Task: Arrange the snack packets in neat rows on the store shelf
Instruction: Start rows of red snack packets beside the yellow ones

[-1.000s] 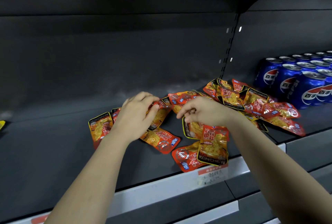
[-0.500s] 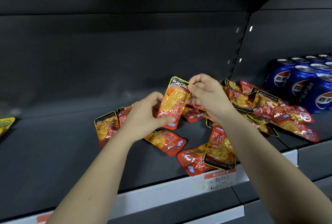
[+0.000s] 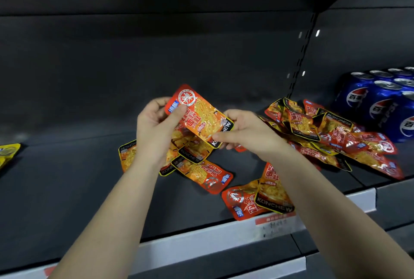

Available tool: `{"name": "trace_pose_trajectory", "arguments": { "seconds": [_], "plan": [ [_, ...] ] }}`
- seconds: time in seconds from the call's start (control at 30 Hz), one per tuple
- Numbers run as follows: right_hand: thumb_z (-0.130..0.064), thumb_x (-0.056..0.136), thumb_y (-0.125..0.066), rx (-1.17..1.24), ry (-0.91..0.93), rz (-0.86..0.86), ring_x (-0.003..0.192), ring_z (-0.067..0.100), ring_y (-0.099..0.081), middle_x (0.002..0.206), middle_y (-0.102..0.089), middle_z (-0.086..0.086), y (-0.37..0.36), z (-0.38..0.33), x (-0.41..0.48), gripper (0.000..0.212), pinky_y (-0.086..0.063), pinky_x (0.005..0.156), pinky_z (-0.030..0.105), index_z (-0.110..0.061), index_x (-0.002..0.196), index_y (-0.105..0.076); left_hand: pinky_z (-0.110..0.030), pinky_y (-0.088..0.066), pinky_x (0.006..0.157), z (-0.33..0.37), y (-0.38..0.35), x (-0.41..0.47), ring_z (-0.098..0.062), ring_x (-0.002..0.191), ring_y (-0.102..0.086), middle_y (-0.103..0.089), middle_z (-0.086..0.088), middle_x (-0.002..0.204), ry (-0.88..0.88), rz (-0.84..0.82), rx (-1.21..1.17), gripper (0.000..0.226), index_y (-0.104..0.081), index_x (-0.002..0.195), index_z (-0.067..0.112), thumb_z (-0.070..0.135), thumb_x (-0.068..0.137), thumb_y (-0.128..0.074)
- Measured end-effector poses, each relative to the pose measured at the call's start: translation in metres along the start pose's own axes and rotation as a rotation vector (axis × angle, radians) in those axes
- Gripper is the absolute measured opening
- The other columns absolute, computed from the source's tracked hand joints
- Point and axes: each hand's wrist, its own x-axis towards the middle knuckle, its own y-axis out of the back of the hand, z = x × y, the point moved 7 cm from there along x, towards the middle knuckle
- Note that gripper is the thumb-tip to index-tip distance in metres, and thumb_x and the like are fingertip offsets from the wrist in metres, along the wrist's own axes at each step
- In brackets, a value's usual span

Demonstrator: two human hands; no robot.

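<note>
1. Left hand [image 3: 156, 128] is gripping the packet [image 3: 199, 117], fingers curled round its red end.
2. Packet is hanging above the shelf [image 3: 67, 178], flipped since a moment ago; probably being oriented for a row.
3. Right hand [image 3: 244, 130] is pinching its black end.
4. Pile [image 3: 324, 135] is lying jumbled; rows hardly begun.

We see a dark grey metal shelf [image 3: 67, 189] bearing orange-red foil snack packets [image 3: 336, 142] strewn loosely at centre and right, blue cola cans [image 3: 380, 108] upright at far right, a yellow packet [image 3: 7, 154] at left edge.
</note>
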Motion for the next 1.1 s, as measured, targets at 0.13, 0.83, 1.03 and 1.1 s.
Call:
{"name": "trace_pose_trajectory", "arguments": {
  "seconds": [0.13,0.83,1.03,1.1],
  "plan": [
    [-0.011,0.093,-0.063,0.088,0.002,-0.068,0.065,0.016,-0.069,0.083,-0.073,0.002,-0.021,0.000,0.002,0.025,-0.050,0.053,0.021,-0.007,0.116,-0.055,-0.038,-0.055,0.081,0.000,-0.008,-0.004,-0.021,0.092,-0.069,-0.073,-0.004,0.097,-0.024,-0.084,0.020,0.028,-0.061,0.107,0.015,0.013,0.081,-0.073],
    [-0.041,0.070,-0.084,-0.753,-0.140,-0.292,0.090,0.015,-0.056,0.084,-0.047,-0.015,-0.038,0.013,-0.013,0.064,-0.049,0.073,0.030,-0.023,0.121,-0.051,-0.030,-0.050,0.085,0.002,0.001,0.001,-0.013,0.097,-0.063,-0.067,0.008,0.107,-0.244,-0.012,0.725,0.032,-0.056,0.125,0.024,0.015,0.094,-0.059],
    [-0.028,0.071,-0.085,-0.605,-0.192,-0.294,0.094,0.008,-0.052,0.094,-0.047,-0.013,-0.029,0.021,-0.009,0.070,-0.043,0.076,0.022,-0.015,0.131,-0.052,-0.048,-0.046,0.098,0.000,0.006,0.002,-0.020,0.108,-0.061,-0.066,0.002,0.116,-0.206,0.020,0.778,0.034,-0.054,0.129,0.028,0.019,0.096,-0.056],
    [-0.023,0.072,-0.085,-0.562,-0.171,-0.313,0.084,0.002,-0.052,0.091,-0.052,-0.014,-0.028,0.019,-0.008,0.061,-0.043,0.074,0.021,-0.010,0.126,-0.058,-0.050,-0.045,0.099,0.001,0.007,0.002,-0.021,0.109,-0.061,-0.066,0.002,0.116,-0.205,0.030,0.780,0.034,-0.054,0.129,0.028,0.020,0.096,-0.056]
  ]
}}
